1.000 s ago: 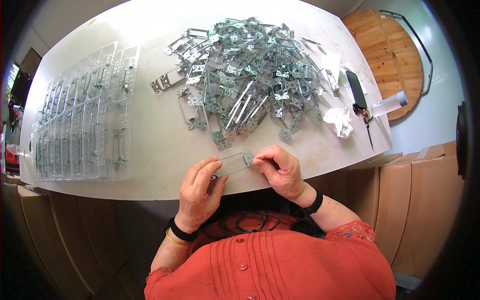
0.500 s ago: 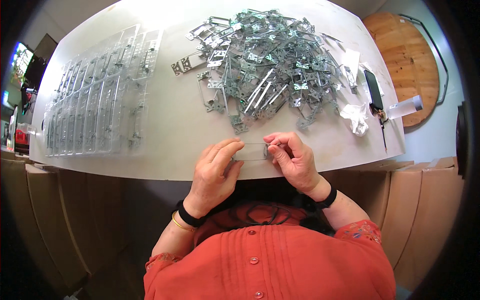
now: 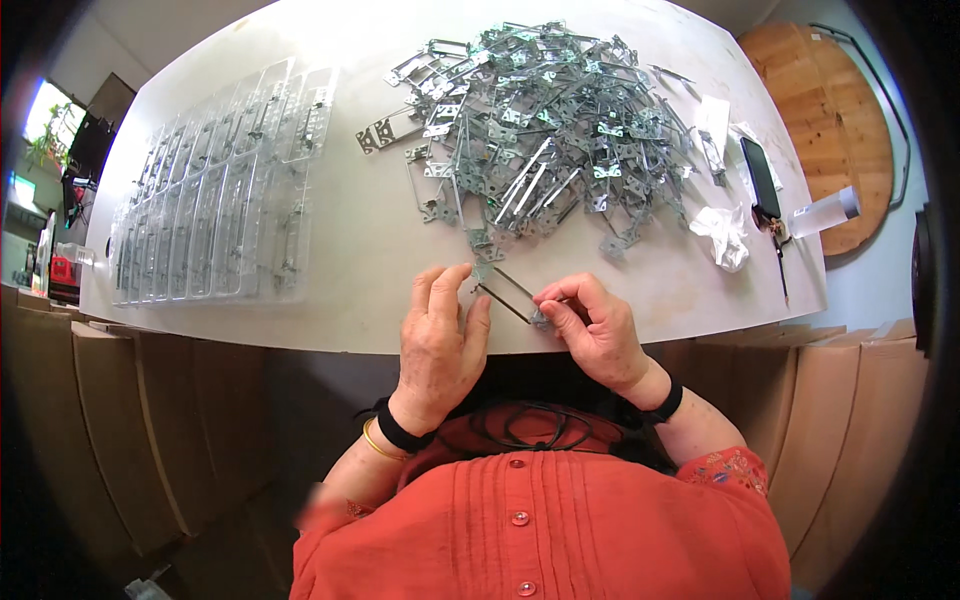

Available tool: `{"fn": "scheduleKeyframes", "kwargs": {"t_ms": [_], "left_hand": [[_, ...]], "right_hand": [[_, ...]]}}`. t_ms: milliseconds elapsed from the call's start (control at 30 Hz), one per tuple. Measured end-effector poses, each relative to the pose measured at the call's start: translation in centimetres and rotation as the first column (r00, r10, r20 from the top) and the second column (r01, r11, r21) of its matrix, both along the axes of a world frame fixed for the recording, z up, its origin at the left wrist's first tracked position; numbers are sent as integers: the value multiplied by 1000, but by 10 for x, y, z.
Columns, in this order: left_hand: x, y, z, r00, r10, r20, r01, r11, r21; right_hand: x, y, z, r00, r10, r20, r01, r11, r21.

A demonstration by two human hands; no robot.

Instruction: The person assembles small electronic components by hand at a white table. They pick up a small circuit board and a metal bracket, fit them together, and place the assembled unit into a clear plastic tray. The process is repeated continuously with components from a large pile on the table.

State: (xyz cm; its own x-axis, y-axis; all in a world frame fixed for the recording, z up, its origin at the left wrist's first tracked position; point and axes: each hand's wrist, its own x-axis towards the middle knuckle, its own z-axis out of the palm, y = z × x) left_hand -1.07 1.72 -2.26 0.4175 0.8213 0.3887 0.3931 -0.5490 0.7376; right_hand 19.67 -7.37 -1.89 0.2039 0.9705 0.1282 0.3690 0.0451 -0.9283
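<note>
Near the table's front edge, my right hand (image 3: 598,333) pinches one end of a thin metal bracket (image 3: 508,292) with two parallel rods and a small plate at each end. The bracket slants away to the left, its far plate close to the lowest pieces of a big heap of similar metal brackets (image 3: 560,140). My left hand (image 3: 440,345) is beside that far plate, thumb and fingers apart. Its index fingertip is close to the plate; whether it touches I cannot tell.
Clear plastic trays (image 3: 205,215) holding metal parts lie on the left of the white table (image 3: 370,310). Toward the right are a crumpled tissue (image 3: 722,236), a black phone (image 3: 760,178), a thin dark tool (image 3: 782,265) and a translucent cylinder (image 3: 825,212). Cardboard boxes (image 3: 815,420) stand below.
The bracket has swung from lying level between both hands to slanting, its left end now farther away. My left hand's fingers have spread off that end; my right hand keeps its pinch.
</note>
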Motion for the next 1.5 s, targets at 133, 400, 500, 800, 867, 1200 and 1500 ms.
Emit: {"fn": "scheduleKeyframes", "kwargs": {"t_ms": [133, 400, 500, 800, 867, 1200, 1500], "left_hand": [[6, -4, -3, 999, 18, -37, -17, 1000, 10], [11, -8, 0, 996, 41, -77, -39, 999, 32], [11, -6, 0, 997, 9, -72, -5, 998, 55], [23, -6, 7, 996, -65, -60, 67, 997, 39], [25, -5, 7, 994, -91, -63, 95, 994, 58], [28, -7, 7, 966, -223, -134, 239, 963, 122], [25, -15, 14, 954, -209, -213, 236, 966, 108]], "right_hand": [[-4, -2, 3, 999, 32, 2, -32, 999, 13], [-9, -7, -5, 990, 140, 14, -141, 987, 81], [-7, -9, 0, 991, 128, -46, -126, 991, 38], [4, -7, -10, 994, 9, -110, 3, 994, 113], [6, -5, -12, 995, 0, -103, 13, 993, 120], [7, -2, -7, 999, -35, -10, 35, 998, 50], [8, 0, -7, 999, -42, 10, 41, 997, 62]]}}
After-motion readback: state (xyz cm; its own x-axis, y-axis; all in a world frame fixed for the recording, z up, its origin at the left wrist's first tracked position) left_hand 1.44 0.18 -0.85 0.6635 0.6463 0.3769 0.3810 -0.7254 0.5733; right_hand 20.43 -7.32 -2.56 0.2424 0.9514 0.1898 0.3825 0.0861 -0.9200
